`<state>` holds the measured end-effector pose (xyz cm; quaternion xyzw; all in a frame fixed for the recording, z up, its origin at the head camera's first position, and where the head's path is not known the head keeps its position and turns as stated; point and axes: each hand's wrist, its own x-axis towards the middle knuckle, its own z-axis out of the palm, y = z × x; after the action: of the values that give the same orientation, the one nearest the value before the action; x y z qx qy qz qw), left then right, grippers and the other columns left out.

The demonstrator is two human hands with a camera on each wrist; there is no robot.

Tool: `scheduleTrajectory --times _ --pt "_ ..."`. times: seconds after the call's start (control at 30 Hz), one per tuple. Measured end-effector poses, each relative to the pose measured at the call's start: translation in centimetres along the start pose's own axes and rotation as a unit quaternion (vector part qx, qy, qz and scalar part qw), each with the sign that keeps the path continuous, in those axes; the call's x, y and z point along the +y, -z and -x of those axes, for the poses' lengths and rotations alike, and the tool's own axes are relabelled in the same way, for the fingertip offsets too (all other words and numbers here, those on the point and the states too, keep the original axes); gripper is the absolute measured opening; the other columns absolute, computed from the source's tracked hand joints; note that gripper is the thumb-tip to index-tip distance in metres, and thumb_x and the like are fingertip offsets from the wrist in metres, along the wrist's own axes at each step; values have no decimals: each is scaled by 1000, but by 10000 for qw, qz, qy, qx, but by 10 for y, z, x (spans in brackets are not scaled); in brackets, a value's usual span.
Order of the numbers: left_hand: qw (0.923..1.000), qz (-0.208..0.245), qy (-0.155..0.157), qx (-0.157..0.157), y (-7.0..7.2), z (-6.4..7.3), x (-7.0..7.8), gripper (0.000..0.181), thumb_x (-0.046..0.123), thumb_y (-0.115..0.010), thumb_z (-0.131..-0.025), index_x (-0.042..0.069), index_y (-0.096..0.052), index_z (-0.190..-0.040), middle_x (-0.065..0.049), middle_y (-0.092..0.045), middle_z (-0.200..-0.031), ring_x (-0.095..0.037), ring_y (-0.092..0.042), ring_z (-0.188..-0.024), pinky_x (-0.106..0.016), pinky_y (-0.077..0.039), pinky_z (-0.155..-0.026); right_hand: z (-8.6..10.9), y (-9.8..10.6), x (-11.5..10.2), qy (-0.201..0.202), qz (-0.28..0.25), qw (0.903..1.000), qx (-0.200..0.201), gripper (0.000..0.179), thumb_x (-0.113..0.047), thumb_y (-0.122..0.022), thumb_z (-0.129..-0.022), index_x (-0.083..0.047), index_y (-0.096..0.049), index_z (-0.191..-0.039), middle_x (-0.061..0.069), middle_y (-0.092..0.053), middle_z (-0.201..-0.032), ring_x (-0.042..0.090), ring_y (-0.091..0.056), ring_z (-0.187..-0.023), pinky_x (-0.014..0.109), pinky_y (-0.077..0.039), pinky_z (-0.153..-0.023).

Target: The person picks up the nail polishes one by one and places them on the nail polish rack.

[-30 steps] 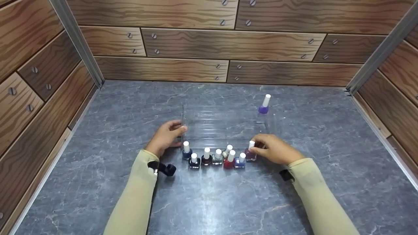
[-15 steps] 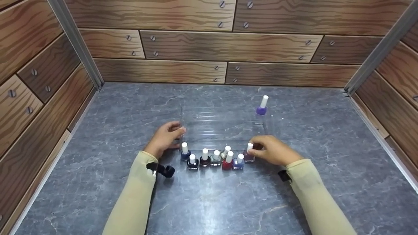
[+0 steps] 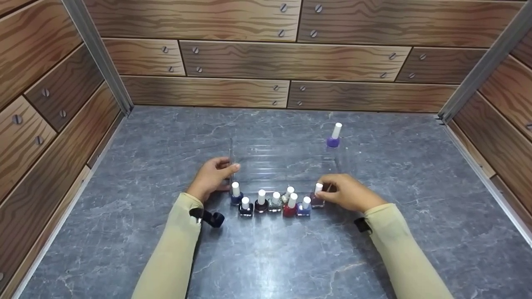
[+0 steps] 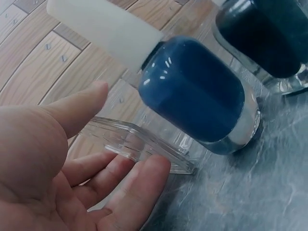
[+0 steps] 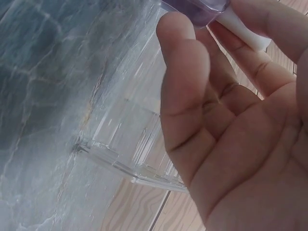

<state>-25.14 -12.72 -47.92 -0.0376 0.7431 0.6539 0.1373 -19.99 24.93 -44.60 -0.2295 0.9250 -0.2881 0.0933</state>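
My left hand [image 3: 211, 177] holds the left end of a clear plastic rack [image 3: 274, 164], thumb over the edge and fingers outside it. Close beside that hand stands a dark blue nail polish bottle [image 4: 192, 96] with a white cap. At the rack's front right corner, my right hand [image 3: 348, 192] pinches a plum nail polish bottle [image 3: 318, 200] between thumb and fingers. Its purple glass [image 5: 202, 10] only partly shows in the right wrist view. Between the hands stand several more bottles, among them a black one [image 3: 245, 209], a red one [image 3: 290, 209] and a light blue one [image 3: 304, 209].
A purple nail polish bottle [image 3: 333, 141] with a tall white cap stands at the rack's back right. The grey marbled table [image 3: 266, 257] is bounded by wood-patterned walls [image 3: 232, 91] at the back and sides.
The head view has shifted slightly. Both hands, the rack and the bottles keep nearly the same places relative to one another.
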Motion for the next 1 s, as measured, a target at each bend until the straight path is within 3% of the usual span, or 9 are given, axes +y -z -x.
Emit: scheduleTrajectory --times 0.47,1.0 --pt "9999 -113 110 -66 -1 3 4 73 27 -75 -97 5 -41 -157 -17 -52 -149 -35 -59 -127 -39 -63 -88 0 -1 0 -139 -171 9997 -68 7 -21 -72 -97 -15 -71 -99 -2 -68 -88 17 -62 -81 35 -57 -75" --pt "9998 -70 93 -151 0 3 3 70 26 -73 -99 6 -40 -157 -19 -52 -150 -37 -57 -127 -41 -62 -90 -2 -3 2 -37 -224 9997 -81 5 -19 -72 -97 -14 -72 -98 -3 -68 -87 15 -61 -80 34 -55 -74"
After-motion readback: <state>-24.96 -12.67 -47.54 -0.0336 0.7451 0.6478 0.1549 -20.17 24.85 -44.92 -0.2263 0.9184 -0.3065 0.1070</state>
